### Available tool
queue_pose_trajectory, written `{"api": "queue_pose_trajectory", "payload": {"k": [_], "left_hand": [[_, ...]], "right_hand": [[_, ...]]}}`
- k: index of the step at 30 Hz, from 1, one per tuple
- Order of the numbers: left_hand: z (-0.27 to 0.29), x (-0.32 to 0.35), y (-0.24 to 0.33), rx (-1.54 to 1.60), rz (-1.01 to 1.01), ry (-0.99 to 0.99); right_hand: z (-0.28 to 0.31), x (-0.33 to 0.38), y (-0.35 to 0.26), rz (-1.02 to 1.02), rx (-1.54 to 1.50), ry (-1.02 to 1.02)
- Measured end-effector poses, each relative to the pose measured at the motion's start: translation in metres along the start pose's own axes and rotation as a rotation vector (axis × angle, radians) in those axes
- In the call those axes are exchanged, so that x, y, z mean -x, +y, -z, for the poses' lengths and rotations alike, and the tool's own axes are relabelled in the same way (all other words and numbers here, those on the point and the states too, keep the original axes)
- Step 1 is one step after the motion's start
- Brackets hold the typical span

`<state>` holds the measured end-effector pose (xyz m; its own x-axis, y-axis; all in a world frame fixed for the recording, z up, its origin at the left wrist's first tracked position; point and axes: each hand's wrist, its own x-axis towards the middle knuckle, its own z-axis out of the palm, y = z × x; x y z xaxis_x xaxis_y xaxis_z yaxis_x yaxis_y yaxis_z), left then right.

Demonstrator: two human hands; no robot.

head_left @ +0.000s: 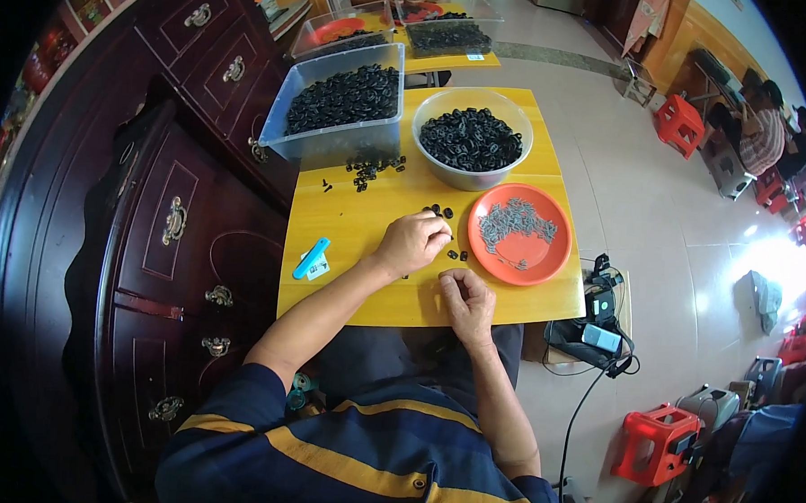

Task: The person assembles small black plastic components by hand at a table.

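Head view: black pieces [463, 256] near left hand [414, 243], long axes unclear.

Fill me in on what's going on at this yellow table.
A person is working bare-handed with small black pieces. The left hand is among them, fingertips together; whether it grips one is unclear. The right hand is near the table's front edge, its grip also unclear. To its right, an orange plate holds small grey pieces. Behind stand a round tub and a rectangular bin, both holding many black pieces.
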<state>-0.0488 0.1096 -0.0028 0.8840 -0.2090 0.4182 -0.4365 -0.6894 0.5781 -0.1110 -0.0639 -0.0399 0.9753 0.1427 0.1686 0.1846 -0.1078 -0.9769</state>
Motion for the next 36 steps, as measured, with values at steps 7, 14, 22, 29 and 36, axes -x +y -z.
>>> {"api": "queue_pose_trajectory", "payload": {"k": [7,14,22,29,36], "left_hand": [[0.004,0.016,0.050,0.261,-0.028,-0.042],[-0.011,0.008,0.073,0.285,-0.085,-0.094],[-0.028,-0.015,0.076,0.361,-0.096,-0.186],[-0.068,-0.049,0.055,-0.045,-0.163,-0.319],[-0.084,-0.063,0.050,-0.102,-0.199,-0.455]], "right_hand": [[0.008,-0.004,-0.007,-0.265,-0.643,0.040],[0.029,0.008,-0.006,-0.284,-0.774,0.127],[0.053,0.011,-0.013,-0.271,-0.810,0.239],[0.050,0.013,0.003,-0.225,-0.427,0.180],[0.045,0.012,0.009,-0.197,-0.341,0.186]]}}
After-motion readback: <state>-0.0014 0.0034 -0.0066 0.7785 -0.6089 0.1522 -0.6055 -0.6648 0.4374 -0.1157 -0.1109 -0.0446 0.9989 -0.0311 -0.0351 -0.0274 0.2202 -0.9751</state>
